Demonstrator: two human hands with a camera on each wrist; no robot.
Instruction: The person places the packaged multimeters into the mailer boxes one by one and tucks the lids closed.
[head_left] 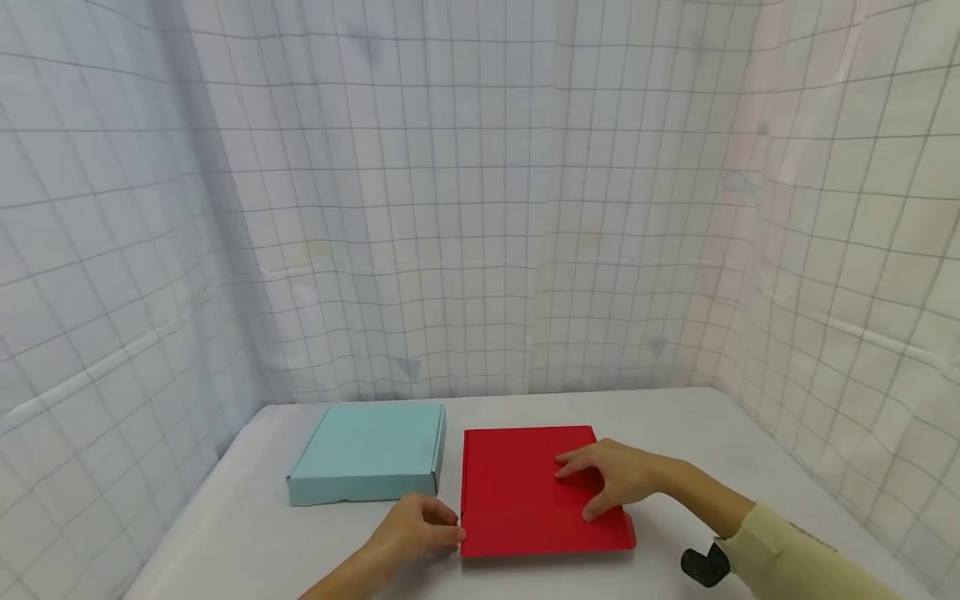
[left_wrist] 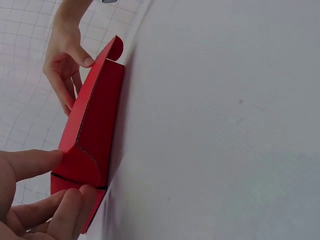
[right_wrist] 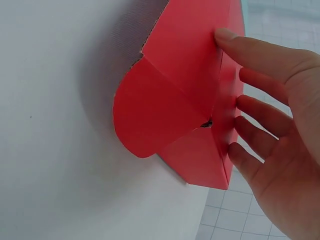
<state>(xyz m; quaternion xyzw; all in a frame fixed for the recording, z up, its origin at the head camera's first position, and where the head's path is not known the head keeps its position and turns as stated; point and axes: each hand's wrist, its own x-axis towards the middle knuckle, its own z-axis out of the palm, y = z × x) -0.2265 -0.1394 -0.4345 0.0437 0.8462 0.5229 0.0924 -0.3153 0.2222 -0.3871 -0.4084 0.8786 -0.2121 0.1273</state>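
A red cardboard box [head_left: 517,475] lies on the white table, its lid lowered over it. The lid's front flap [left_wrist: 92,115] hangs out at the front, bent along a crease. A rounded tab [right_wrist: 145,110] sticks out at the flap's right end. At the front left corner, my left hand [head_left: 416,529] pinches the flap's end; its thumb is on the flap, its curled fingers by the left tab [left_wrist: 85,167]. My right hand [head_left: 622,473] rests spread on the lid's right part, fingertips on top and thumb nearer the front crease. The box's inside is hidden.
A closed light blue box [head_left: 367,446] stands to the left of the red one, a narrow gap apart. White gridded curtains [head_left: 480,208] surround the table [head_left: 225,533] at the back and both sides. A black device [head_left: 705,565] sits at my right wrist.
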